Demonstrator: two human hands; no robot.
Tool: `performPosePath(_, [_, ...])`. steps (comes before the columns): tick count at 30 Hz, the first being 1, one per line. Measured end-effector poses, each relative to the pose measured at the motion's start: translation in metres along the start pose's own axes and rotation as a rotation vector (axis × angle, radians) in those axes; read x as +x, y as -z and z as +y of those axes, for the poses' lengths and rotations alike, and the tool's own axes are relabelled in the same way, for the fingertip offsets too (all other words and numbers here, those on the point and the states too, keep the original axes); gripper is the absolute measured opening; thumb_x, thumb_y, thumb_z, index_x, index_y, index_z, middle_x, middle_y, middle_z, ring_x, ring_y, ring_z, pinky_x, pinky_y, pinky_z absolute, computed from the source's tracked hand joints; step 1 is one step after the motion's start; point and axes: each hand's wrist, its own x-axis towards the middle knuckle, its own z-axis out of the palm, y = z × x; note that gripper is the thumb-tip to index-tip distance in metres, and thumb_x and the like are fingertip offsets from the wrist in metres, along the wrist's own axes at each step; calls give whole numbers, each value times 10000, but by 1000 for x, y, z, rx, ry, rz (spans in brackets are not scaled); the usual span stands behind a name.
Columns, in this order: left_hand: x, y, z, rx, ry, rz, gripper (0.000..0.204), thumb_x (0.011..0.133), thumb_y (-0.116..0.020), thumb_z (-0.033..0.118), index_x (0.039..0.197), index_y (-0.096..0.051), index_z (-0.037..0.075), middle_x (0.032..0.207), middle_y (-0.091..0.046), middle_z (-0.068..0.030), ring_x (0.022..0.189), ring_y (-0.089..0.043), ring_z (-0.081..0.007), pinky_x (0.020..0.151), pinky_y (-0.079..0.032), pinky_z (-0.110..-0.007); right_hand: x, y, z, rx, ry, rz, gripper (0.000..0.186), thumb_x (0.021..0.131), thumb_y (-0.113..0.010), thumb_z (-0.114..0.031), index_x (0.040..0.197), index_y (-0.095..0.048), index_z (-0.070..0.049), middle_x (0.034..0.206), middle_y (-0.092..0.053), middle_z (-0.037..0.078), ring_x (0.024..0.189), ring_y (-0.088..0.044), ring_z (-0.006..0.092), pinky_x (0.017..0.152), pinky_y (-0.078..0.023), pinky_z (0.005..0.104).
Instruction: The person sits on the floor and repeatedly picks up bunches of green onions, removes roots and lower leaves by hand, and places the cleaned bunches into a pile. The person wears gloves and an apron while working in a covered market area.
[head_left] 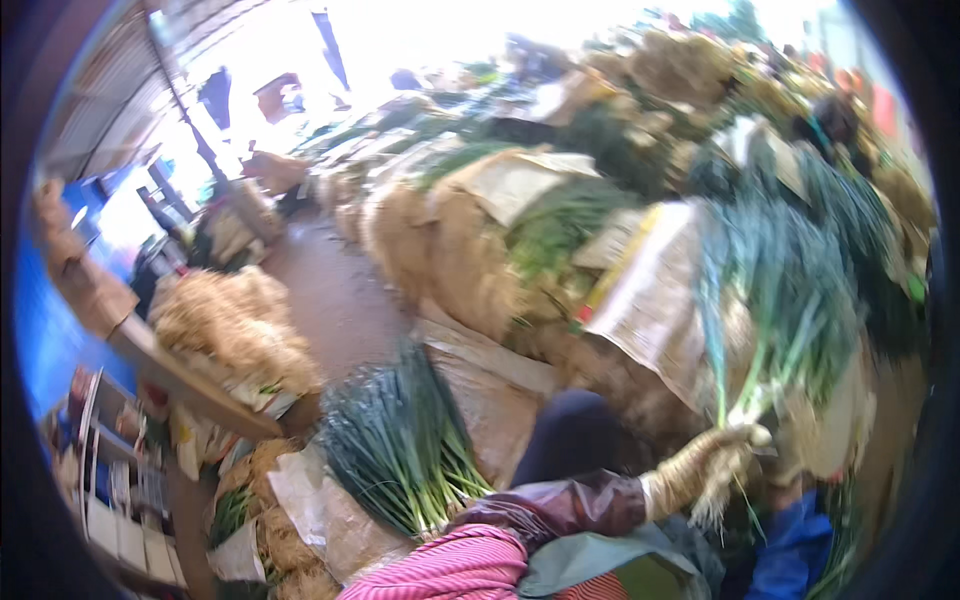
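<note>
My left hand (710, 460), in a soiled cream glove with a maroon sleeve, is closed around a bunch of green onions (775, 320) near the white stalk ends; pale roots hang below it and long leaves rise upward. A larger pile of green onions (385, 440) lies at the lower middle on brown sheeting (490, 400), left of my dark-clad knee (560, 430). My right hand cannot be made out.
Sack-covered stacks (450, 250) of onion bundles fill the middle and right. A muddy aisle (320, 270) runs back on the left, beside fibrous heaps (225, 330), a wooden beam (120, 310) and a metal rack (120, 490). Blurred figures stand in the bright background.
</note>
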Motion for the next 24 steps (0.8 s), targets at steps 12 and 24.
performPosePath(12, [8, 27, 11, 220, -124, 426, 290, 928, -577, 317, 1019, -583, 42, 778, -635, -45, 564, -603, -125, 555, -562, -295, 3, -7, -7, 834, -624, -171, 184, 914, -579, -200, 971, -651, -40, 762, -625, -11, 619, -557, 52, 530, -436, 189])
performPosePath(24, [9, 22, 12, 544, -17, 382, 410, 870, -632, 313, 1120, -583, -9, 899, -663, -131, 646, -623, -146, 566, -519, -234, -3, 35, 46, 269, -356, -179, 295, 911, -558, -347, 906, -641, -64, 758, -649, 41, 637, -594, 119, 564, -472, 261])
